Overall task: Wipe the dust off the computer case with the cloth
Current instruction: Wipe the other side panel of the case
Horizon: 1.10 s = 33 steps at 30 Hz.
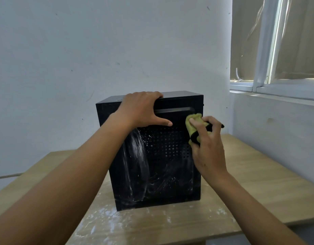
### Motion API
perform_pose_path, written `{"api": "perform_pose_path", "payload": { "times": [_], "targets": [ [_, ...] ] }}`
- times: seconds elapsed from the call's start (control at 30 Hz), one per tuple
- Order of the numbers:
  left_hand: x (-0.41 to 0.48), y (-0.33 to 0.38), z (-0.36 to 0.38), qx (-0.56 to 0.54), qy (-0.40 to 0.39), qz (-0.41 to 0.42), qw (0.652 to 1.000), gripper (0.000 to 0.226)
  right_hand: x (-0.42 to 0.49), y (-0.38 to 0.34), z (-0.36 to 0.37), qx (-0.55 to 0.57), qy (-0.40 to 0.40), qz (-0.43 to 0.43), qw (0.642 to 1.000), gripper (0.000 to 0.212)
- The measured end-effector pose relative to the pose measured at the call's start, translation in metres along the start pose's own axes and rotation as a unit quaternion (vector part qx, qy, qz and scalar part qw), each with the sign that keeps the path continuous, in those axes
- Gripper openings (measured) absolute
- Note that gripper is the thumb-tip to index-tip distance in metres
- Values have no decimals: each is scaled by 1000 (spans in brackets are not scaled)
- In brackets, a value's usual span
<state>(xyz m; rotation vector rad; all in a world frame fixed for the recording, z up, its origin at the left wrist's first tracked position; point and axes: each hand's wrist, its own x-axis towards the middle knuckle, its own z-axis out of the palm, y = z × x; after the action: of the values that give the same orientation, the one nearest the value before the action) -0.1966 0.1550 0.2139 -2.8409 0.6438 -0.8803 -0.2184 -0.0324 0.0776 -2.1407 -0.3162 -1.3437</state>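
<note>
Clearly unfinished: the left hand (140,108) lies open-fingered, bracing the computer case (152,156) on the table (258,183); white smears streak its near panel, while the right hand (208,144) clenches the cloth (193,124) against it.

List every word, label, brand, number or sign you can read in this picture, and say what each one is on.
None can be read.
Computer case: no legible brand or label on the faces shown; only vent holes and white dust smears.
Case top, just left of the left hand: a faint pale mark, too small and blurred to read.
Cloth in the right hand: no tag or print visible.
Wall, table, window: no text.
</note>
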Motion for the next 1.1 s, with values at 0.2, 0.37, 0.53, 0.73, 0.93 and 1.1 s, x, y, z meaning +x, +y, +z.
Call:
{"api": "perform_pose_path", "payload": {
  "times": [0.2,0.37,0.53,0.73,0.93,1.1],
  "targets": [
    [14,18,8,26,17,5,1000,103,-1,18,-15,55,-38,51,996,53],
    [13,17,13,32,50,-2,998,103,51,3,-33,79,-1,11,997,49],
    [14,15,16,39,58,-4,998,110,74,2,-31,6,-8,-43,999,47],
    [12,16,14,34,59,-6,998,112,40,22,-20,9,-15,-38,999,46],
    [11,17,13,27,59,-5,998,107,-16,39,-9,-13,-60,-20,998,51],
    [11,17,14,24,61,-4,998,105,-28,41,-7,-9,-74,1,997,52]
  ]
}}
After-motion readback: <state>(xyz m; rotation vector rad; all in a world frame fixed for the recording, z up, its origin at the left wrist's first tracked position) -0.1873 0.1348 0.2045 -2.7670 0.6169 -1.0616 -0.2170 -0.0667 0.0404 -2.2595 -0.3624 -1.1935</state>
